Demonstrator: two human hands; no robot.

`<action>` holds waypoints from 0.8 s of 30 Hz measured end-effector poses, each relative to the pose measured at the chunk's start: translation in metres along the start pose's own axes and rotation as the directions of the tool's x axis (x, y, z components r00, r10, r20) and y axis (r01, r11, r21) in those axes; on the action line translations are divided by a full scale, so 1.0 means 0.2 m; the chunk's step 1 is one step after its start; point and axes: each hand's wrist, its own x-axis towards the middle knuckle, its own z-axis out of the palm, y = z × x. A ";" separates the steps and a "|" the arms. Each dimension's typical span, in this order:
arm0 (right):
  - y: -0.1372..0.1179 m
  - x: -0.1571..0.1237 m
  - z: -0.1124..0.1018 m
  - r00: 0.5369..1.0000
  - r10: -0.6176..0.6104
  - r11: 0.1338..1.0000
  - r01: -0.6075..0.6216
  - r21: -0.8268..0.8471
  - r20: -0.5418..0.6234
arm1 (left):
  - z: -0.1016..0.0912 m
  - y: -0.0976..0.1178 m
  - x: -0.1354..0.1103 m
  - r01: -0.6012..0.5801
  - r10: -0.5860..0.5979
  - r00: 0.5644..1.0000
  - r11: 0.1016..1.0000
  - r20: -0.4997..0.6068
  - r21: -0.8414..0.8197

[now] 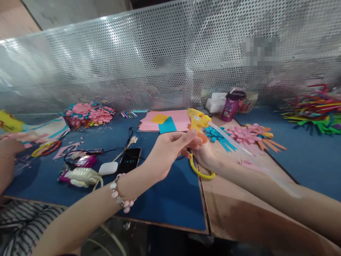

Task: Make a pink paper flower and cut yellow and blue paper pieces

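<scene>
Over the tabletop [173,202], by the edge of its blue covering: the left hand [166,153] and right hand [204,156] meet.
Orange piece [201,137]: pinched between the left hand's thumb and fingers, a light grip that seems to suit something so small.
Right hand's fingers: largely hidden behind the left hand, so I cannot tell whether they grip; perhaps they give support from beneath.
Yellow glue gun [198,121]: just beyond the fingers, a pale stick [230,139] reaching rightward; whether it is held or resting is unclear.
Blue flower [217,135] and pink flower [243,135]: laid beyond the right forearm, perhaps so nothing crushes their petals.
Pink sheets [181,119]: stacked flat behind the hands, a blue square [167,125] on top, probably to stay reachable.
Phone [130,160] and white case [108,168]: side by side beyond the left forearm, seemingly set aside.
</scene>
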 end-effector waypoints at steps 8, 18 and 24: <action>-0.12 -0.31 -0.13 0.981 0.179 0.983 -0.177 -0.040 0.073 | -0.35 -0.11 0.14 -0.175 0.198 0.872 0.980 0.447 -0.092; -0.12 -0.39 -0.17 0.966 0.189 0.962 -0.218 -0.162 -0.175 | -0.43 -0.18 0.18 -0.132 0.014 0.904 0.960 0.428 0.247; -0.13 -0.42 -0.14 0.946 0.236 0.934 -0.284 -0.218 -0.222 | -0.51 -0.42 0.22 -0.160 0.025 0.981 0.661 0.192 0.733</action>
